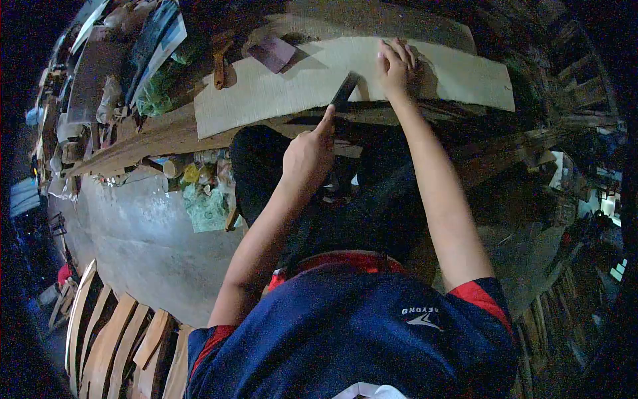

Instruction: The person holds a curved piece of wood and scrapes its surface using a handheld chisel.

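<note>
- Gripped in the fingers of the left hand, seen in the head view: a dark, narrow tool, with the index finger stretched along it and its far end slanting up over a pale board.
- Set at the far edge of the same board, to the right of the tool: the right hand, with fingers loosely bent, parted and closed on nothing.
- Laid crosswise in front of the person, with a gently curved outline: the pale board, over a rough wooden surface.
- Placed toward the board's left half, partly over its far edge: a reddish-brown square sheet.
- Seen just left of that sheet, beside the board: a brown implement, too dim to identify.
- Heaped farther left: clutter with green plastic.
- Pictured below, past the near edge: a pale green bag above a grey floor.
- Lined up at lower left: curved wooden pieces.
- Worn by the person: a navy shirt with red trim.
</note>
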Tool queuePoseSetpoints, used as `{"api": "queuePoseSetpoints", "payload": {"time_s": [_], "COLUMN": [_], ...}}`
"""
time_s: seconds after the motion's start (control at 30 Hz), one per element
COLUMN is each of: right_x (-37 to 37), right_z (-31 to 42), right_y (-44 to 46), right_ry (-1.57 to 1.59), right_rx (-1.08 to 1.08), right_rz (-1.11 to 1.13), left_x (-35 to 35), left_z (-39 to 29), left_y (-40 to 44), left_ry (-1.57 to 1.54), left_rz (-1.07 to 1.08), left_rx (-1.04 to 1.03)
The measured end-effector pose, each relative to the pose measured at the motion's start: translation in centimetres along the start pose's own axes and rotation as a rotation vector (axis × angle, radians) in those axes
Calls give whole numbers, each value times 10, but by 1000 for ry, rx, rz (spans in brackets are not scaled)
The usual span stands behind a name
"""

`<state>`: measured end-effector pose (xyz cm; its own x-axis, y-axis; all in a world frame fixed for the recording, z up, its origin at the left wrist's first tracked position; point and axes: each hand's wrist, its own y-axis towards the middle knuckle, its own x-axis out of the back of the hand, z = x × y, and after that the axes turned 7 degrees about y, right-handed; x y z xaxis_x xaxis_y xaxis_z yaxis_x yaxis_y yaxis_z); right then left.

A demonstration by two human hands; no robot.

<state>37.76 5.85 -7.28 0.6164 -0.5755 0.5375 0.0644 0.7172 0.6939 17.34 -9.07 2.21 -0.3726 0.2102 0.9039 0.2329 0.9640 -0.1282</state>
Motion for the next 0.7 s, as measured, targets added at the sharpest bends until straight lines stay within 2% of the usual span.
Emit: {"api": "queuePoseSetpoints", "payload": {"time_s": [0.17, 0.27, 0.33, 0.5, 0.57, 0.7], "right_x": [2, 4, 2, 3, -4, -9], "right_z": [-2, 6, 5, 2, -3, -7], "right_y": [0, 1, 0, 0, 0, -1], "right_ry": [-34, 12, 14, 23, -83, 0], "right_rx": [-14, -65, -62, -38, -30, -28], "right_rz": [13, 15, 9, 5, -29, -37], "left_x": [3, 3, 2, -1, 1, 0], "left_z": [-4, -1, -4, 0, -1, -4], "left_y": [3, 1, 2, 3, 3, 11], "left_ry": [44, 71, 33, 41, 42, 31], "left_rz": [-37, 61, -31, -8, 24, 5], "left_rx": [-1, 27, -12, 4, 27, 13]}}
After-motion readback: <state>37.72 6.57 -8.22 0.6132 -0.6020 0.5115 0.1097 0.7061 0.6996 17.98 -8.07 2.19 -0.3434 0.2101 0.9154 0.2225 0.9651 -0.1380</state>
